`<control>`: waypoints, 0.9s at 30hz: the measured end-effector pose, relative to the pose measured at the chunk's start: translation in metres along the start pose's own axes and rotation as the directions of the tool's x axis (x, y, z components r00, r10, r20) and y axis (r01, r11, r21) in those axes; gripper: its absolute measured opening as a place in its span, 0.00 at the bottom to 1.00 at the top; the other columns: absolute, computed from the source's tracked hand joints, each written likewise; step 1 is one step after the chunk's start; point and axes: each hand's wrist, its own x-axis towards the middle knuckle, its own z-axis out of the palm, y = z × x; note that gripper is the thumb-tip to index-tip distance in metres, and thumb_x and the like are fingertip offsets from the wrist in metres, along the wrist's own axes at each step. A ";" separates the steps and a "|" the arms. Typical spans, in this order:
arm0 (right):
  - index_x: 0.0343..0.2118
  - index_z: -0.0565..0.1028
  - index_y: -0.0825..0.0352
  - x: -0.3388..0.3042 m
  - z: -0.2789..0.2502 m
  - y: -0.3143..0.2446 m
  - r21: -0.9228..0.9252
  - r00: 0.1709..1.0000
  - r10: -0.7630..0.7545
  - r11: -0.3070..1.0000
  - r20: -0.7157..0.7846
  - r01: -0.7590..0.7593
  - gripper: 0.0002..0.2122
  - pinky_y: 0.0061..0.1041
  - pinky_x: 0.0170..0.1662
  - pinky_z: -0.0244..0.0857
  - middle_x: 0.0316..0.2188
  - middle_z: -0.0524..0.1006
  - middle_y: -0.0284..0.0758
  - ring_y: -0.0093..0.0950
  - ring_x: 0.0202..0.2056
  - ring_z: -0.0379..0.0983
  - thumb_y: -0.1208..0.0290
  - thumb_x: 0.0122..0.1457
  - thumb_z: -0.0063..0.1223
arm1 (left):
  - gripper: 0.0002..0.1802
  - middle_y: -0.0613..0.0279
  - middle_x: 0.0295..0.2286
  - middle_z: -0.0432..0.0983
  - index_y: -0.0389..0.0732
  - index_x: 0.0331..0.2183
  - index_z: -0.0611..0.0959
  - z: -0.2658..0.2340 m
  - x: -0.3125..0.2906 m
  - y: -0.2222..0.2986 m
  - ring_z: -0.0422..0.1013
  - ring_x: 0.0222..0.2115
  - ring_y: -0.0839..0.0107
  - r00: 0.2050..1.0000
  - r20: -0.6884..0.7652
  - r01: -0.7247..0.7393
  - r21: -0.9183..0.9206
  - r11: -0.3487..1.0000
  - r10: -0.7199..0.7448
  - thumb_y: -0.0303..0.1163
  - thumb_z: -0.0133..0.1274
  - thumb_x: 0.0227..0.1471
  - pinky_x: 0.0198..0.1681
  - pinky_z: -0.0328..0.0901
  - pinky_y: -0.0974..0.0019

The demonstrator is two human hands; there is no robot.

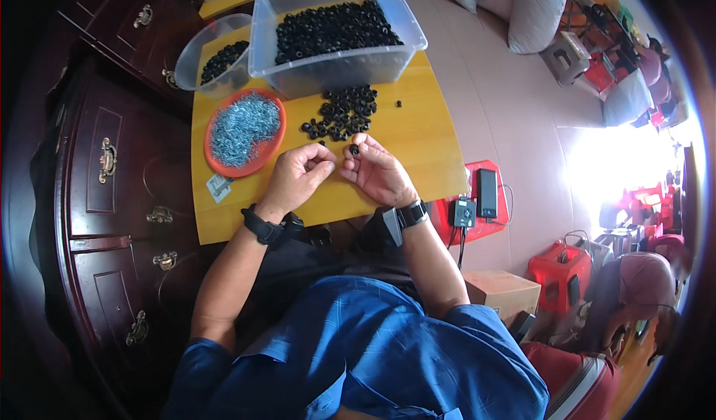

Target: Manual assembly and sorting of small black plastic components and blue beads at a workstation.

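My right hand [379, 172] pinches a small round black plastic piece [354, 149] between thumb and fingertips. Close beside it, my left hand [297, 175] has thumb and forefinger pressed together; whatever they hold is too small to make out. Beyond my hands, a loose pile of black ring-like pieces [349, 111] lies on the yellow table [418, 140]. To the left, an orange-red oval plate [279, 138] carries many small silvery metal parts [240, 128]. A large clear plastic bin [328, 76] full of the same black pieces stands behind the pile.
A round clear tub [188, 64] with more black pieces stands at the back left. Dark wooden drawers [89, 166] flank the table. On a red stool [485, 230] at the right rest a phone [487, 193] and a cabled box [463, 213]. A cardboard box [503, 289] and other people are farther right.
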 end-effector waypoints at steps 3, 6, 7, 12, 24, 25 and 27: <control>0.45 0.72 0.61 -0.003 0.000 -0.002 0.050 0.999 -0.020 0.999 0.026 0.019 0.07 0.32 0.50 0.73 0.36 0.75 0.34 0.26 0.39 0.75 0.71 0.66 0.52 | 0.04 0.74 0.26 0.76 0.35 0.36 0.82 -0.001 -0.007 -0.008 0.67 0.26 0.88 1.000 0.006 0.020 0.012 1.000 -0.020 0.22 0.56 0.57 0.30 0.64 0.79; 0.45 0.72 0.60 -0.006 0.001 -0.003 0.084 0.992 -0.046 0.996 0.113 0.037 0.08 0.33 0.52 0.69 0.37 0.73 0.33 0.26 0.38 0.71 0.70 0.65 0.54 | 0.03 0.71 0.26 0.78 0.34 0.35 0.83 -0.002 -0.015 -0.007 0.70 0.25 0.86 0.999 -0.008 0.048 0.000 0.999 -0.048 0.22 0.57 0.56 0.31 0.66 0.77; 0.45 0.72 0.60 -0.007 0.002 -0.003 0.087 0.993 -0.043 0.996 0.108 0.034 0.08 0.33 0.52 0.69 0.37 0.73 0.33 0.26 0.38 0.71 0.70 0.65 0.54 | 0.03 0.68 0.26 0.80 0.34 0.33 0.83 -0.003 -0.016 -0.006 0.72 0.25 0.85 0.997 -0.022 0.067 -0.005 0.998 -0.068 0.22 0.57 0.54 0.31 0.68 0.75; 0.46 0.71 0.61 -0.009 0.003 0.000 -0.056 0.974 -0.051 0.996 0.221 0.065 0.10 0.34 0.51 0.65 0.37 0.72 0.33 0.25 0.37 0.70 0.67 0.64 0.56 | 0.03 0.73 0.25 0.76 0.34 0.34 0.82 -0.004 -0.019 -0.006 0.67 0.25 0.88 0.998 -0.014 0.057 0.086 0.995 -0.056 0.20 0.57 0.55 0.29 0.63 0.78; 0.49 0.71 0.63 -0.012 0.016 -0.007 -0.069 0.972 -0.087 0.992 0.219 0.105 0.14 0.33 0.50 0.65 0.37 0.72 0.33 0.25 0.35 0.70 0.65 0.64 0.56 | 0.04 0.59 0.23 0.74 0.37 0.31 0.80 0.001 0.003 0.001 0.70 0.20 0.68 0.979 0.026 -0.190 0.470 0.862 0.202 0.24 0.58 0.51 0.25 0.64 0.65; 0.49 0.71 0.63 -0.011 0.019 -0.008 -0.068 0.972 -0.090 0.992 0.218 0.107 0.14 0.33 0.50 0.65 0.37 0.72 0.33 0.25 0.35 0.70 0.65 0.64 0.56 | 0.04 0.58 0.24 0.75 0.37 0.31 0.80 0.002 0.003 0.002 0.71 0.21 0.66 0.981 0.035 -0.184 0.512 0.839 0.193 0.25 0.58 0.51 0.26 0.65 0.64; 0.48 0.71 0.64 -0.010 0.028 -0.006 -0.056 0.954 -0.119 0.989 0.277 0.139 0.14 0.32 0.48 0.65 0.35 0.73 0.32 0.25 0.35 0.70 0.65 0.64 0.57 | 0.04 0.56 0.25 0.75 0.37 0.32 0.80 0.005 0.002 0.002 0.73 0.22 0.62 0.982 0.043 -0.179 0.537 0.824 0.186 0.24 0.58 0.50 0.26 0.66 0.62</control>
